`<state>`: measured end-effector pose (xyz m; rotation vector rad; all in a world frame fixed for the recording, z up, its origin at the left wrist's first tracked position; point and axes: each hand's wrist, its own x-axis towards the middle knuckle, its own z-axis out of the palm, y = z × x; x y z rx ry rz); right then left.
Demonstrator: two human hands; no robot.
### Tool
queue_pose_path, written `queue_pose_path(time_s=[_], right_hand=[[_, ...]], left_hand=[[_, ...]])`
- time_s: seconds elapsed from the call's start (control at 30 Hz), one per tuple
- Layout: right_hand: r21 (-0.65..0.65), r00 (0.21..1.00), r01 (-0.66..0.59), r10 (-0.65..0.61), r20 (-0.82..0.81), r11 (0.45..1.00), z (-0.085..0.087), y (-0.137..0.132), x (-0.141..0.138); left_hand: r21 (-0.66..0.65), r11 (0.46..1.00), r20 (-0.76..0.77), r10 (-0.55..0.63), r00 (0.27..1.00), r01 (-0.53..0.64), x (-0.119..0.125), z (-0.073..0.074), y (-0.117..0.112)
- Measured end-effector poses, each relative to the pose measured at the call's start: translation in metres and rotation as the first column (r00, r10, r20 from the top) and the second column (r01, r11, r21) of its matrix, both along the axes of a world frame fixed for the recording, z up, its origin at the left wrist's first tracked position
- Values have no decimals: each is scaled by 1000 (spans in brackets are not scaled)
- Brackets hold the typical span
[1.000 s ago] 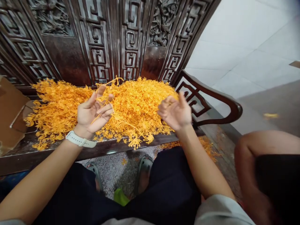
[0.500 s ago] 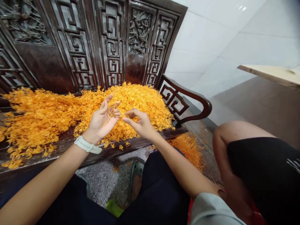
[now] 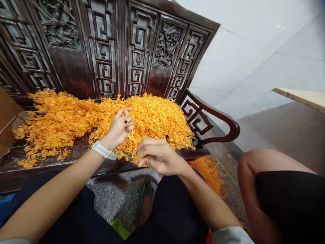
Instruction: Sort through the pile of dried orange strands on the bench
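Observation:
My left hand, with a pale watch strap on its wrist, is closed round a thin orange plastic sprig. The sprig's end dangles below the curled fingers. Lower and to the right, my right hand is pinched, thumb against fingers; what it grips, if anything, is hidden. Both hands are over the front of a large heap of orange plastic sprigs on a dark wooden bench. A second, looser heap of sprigs spreads to the left.
The bench has a carved back and a curved armrest at right. More orange strands lie low beside the bench. Another person's bare knee is close on the right, below a wooden board. A cardboard box stands far left.
My right hand has pulled away from my left, down and toward me. My left fingers have curled inward round the sprig. The view has swung left, bringing the cardboard box in.

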<state>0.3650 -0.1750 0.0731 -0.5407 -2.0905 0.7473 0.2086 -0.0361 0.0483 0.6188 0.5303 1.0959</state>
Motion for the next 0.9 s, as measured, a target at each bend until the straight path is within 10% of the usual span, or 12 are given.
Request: queue_pose_path(time_s=[0.13,0.2,0.3,0.4,0.5,0.57,0.63,0.77,0.9], right_hand=[[-319,858,-502,510,-65,804,11,-14,11],[-365,832,-554,516,-204,748,11,-10,19],[-486,818,-252,-84,-569,837,2,18,30],[-817,513,-30,-692,-508,576,-15,54,31],[-890,456,114,-819,-348,441,-33,68,17],[-712,592,392,-753,-289,582,-41,64,2],[-249,720,639,-680,-138,727,-45,59,-11],[586,692,541,-715,96,603,-52,57,-24],[692,728,460,-682,65,557,-54,56,-25]], left_hand=[[-131,969,34,216,976,-210,-28,7,20],[-150,957,95,265,960,-249,-44,11,26],[-172,961,160,243,957,-216,-55,16,22],[-218,961,179,211,961,-170,-53,19,11],[-242,958,197,204,959,-154,-50,20,2],[-252,957,207,200,958,-145,-50,20,-3],[-252,959,212,183,960,-127,-49,19,-10],[-252,966,207,113,972,-59,-44,18,-25],[-213,976,209,79,975,-33,-45,15,-27]])
